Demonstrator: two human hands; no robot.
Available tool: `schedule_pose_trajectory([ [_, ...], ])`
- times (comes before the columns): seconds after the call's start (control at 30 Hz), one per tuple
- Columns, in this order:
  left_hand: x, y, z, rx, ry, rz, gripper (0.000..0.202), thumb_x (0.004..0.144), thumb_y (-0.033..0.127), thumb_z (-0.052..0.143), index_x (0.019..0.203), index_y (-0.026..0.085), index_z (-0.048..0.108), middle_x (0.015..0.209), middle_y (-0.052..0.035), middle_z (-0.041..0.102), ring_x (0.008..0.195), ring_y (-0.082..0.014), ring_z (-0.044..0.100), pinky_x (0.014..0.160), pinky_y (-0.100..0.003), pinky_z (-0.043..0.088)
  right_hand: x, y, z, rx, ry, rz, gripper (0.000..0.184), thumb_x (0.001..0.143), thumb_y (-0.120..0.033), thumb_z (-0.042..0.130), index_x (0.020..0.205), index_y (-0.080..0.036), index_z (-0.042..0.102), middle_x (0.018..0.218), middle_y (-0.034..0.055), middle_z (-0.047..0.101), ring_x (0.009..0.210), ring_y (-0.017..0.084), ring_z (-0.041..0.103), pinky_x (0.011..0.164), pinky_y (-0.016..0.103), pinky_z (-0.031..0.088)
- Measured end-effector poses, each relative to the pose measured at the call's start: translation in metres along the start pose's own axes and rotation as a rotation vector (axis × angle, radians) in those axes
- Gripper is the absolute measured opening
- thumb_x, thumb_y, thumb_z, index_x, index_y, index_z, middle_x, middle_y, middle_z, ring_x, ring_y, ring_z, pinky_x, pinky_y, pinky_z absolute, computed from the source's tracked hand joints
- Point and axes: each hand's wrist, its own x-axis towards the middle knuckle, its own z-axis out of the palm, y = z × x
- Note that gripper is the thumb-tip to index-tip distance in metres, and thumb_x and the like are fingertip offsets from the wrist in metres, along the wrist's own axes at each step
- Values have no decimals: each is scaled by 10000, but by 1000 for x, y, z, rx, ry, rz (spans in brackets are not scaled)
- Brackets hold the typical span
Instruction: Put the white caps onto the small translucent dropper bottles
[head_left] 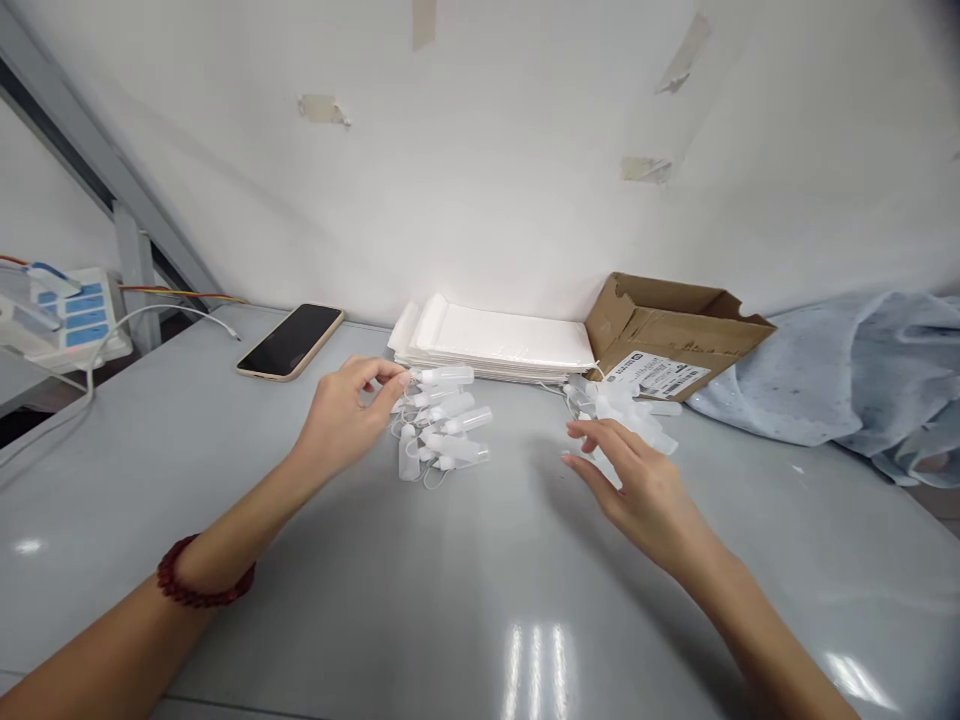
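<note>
Small translucent plastic bottles with white caps and thin loops of cord lie in a loose pile at the middle of the table. My left hand is at the pile's upper left, thumb and forefinger closed at the cap end of the topmost bottle. A second pile of similar bottles lies to the right, in front of the carton. My right hand hovers at the near side of that pile, thumb and fingers apart with nothing between them. It partly hides the bottles behind it.
White padded envelopes are stacked against the wall, beside an open cardboard box with a label. A phone lies at the left, near a white cable and a power strip. Bluish fabric is bunched at the right.
</note>
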Motion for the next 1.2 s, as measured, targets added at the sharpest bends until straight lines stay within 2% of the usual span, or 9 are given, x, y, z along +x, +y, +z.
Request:
schedule_pose_trajectory([
  [0.13, 5, -14, 12, 27, -54, 50, 205, 855, 312, 485, 850, 187, 648, 881, -40, 673, 914, -206, 545, 621, -258, 404, -1, 11, -7, -35, -111, 87, 174, 915, -300, 465, 967, -199, 597, 811, 65, 681, 652, 198, 636, 542, 306, 489],
  [0.27, 3, -18, 18, 60, -70, 88, 230, 855, 327, 481, 914, 188, 655, 916, -63, 680, 989, -241, 520, 566, -248, 400, 0, 16, -17, -31, -210, 208, 191, 898, -329, 469, 891, -208, 616, 768, 52, 689, 612, 189, 637, 492, 282, 465],
  [0.4, 0, -13, 15, 81, -44, 100, 249, 855, 312, 468, 973, 194, 654, 917, -66, 664, 985, -242, 515, 503, -227, 379, 2, 22, -28, -67, -321, 314, 209, 875, -347, 487, 836, -206, 635, 768, 51, 690, 616, 193, 639, 479, 278, 457],
  [0.6, -9, -2, 12, 67, 26, 170, 201, 864, 267, 468, 948, 192, 635, 930, -67, 665, 988, -239, 521, 453, -209, 362, -6, 31, -34, -40, -506, 402, 181, 824, -360, 557, 865, -207, 645, 813, 54, 685, 666, 200, 648, 529, 287, 492],
  [0.73, -17, 7, 15, 71, 37, 269, 156, 879, 224, 475, 932, 188, 617, 902, -56, 663, 951, -223, 524, 572, -255, 434, -10, 30, -30, -34, -616, 418, 91, 767, -287, 611, 752, -203, 642, 702, 43, 656, 605, 200, 630, 466, 271, 464],
  [0.87, -29, 19, 22, 40, 3, 419, 136, 892, 168, 460, 911, 190, 593, 868, -41, 654, 888, -200, 522, 737, -316, 455, -4, 17, -27, 30, -552, 342, 116, 816, -293, 569, 791, -197, 628, 752, 44, 652, 651, 193, 621, 532, 288, 485],
  [1.0, -43, 29, 29, -12, -124, 555, 130, 888, 120, 468, 933, 170, 580, 851, -44, 644, 866, -188, 505, 798, -329, 442, 2, 0, -23, 168, -440, 238, 121, 865, -295, 533, 897, -200, 602, 806, 29, 631, 701, 167, 596, 605, 290, 490],
  [1.1, -49, 31, 33, -22, -205, 582, 124, 891, 137, 490, 979, 155, 576, 885, -54, 638, 887, -191, 492, 810, -331, 443, 1, -12, -18, 244, -382, 139, 89, 880, -249, 522, 927, -199, 580, 826, 24, 615, 705, 150, 576, 620, 278, 478],
  [1.2, -50, 29, 35, -27, -219, 566, 122, 896, 188, 519, 995, 147, 578, 901, -57, 633, 900, -195, 487, 801, -332, 446, -2, -19, -15, 274, -355, 70, 118, 886, -215, 516, 992, -190, 563, 894, 42, 617, 747, 152, 589, 649, 277, 483],
])
